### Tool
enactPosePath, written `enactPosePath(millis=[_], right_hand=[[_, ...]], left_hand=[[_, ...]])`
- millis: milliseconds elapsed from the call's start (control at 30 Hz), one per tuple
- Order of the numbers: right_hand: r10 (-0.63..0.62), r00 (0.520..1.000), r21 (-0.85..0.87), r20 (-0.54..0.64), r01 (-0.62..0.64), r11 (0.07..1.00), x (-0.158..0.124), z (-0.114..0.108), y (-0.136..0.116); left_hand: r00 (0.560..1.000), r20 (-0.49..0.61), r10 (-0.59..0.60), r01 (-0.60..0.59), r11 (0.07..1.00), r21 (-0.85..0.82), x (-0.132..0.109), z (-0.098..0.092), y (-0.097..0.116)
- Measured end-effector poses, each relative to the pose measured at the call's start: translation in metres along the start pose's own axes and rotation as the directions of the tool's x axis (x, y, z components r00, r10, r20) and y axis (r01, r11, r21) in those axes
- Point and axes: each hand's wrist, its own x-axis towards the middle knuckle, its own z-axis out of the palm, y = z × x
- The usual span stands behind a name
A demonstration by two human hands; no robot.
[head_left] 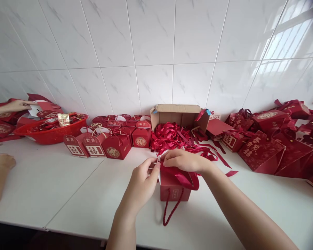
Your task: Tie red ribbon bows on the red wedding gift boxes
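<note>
A small red gift box (175, 190) with a twisted red cord handle (172, 210) stands on the white table (67, 187) in front of me. A red ribbon (184, 177) lies across its top. My left hand (143, 182) pinches the ribbon at the box's top left corner. My right hand (184, 160) is curled over the box's top, fingers closed on the same ribbon.
An open cardboard carton (176, 114) spills loose red ribbons (172, 137) behind the box. Several finished red boxes (112, 142) stand to the left, red bags (263, 152) to the right. A red basin (50, 133) sits far left, where another person's hands (1, 163) reach in.
</note>
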Motion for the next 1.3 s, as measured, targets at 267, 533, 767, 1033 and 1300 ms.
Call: enactPosePath(millis=[267,533,767,1033,1300], right_hand=[[0.005,0.999,-0.043,-0.036,-0.006,0.999,0.0,0.002,0.001],[-0.005,0.991,-0.128,-0.134,-0.012,0.992,-0.004,0.003,-0.006],[0.02,0.961,-0.17,-0.275,-0.069,0.983,-0.016,-0.012,-0.008],[-0.121,0.891,-0.217,-0.437,0.026,0.976,-0.038,-0.033,-0.018],[-0.254,0.812,-0.204,-0.525,0.17,0.964,-0.062,-0.029,-0.035]], left_hand=[[0.984,-0.12,0.135,-0.122,0.986,0.115,0.006,0.005,-0.005],[0.974,-0.183,0.134,-0.117,0.988,0.102,0.015,0.006,-0.015],[0.885,-0.455,-0.096,0.243,0.929,0.278,0.028,-0.034,-0.041],[0.79,-0.607,0.09,0.225,0.878,0.423,0.027,-0.059,-0.056],[0.989,-0.04,0.145,-0.138,0.982,0.128,0.019,-0.011,-0.028]])
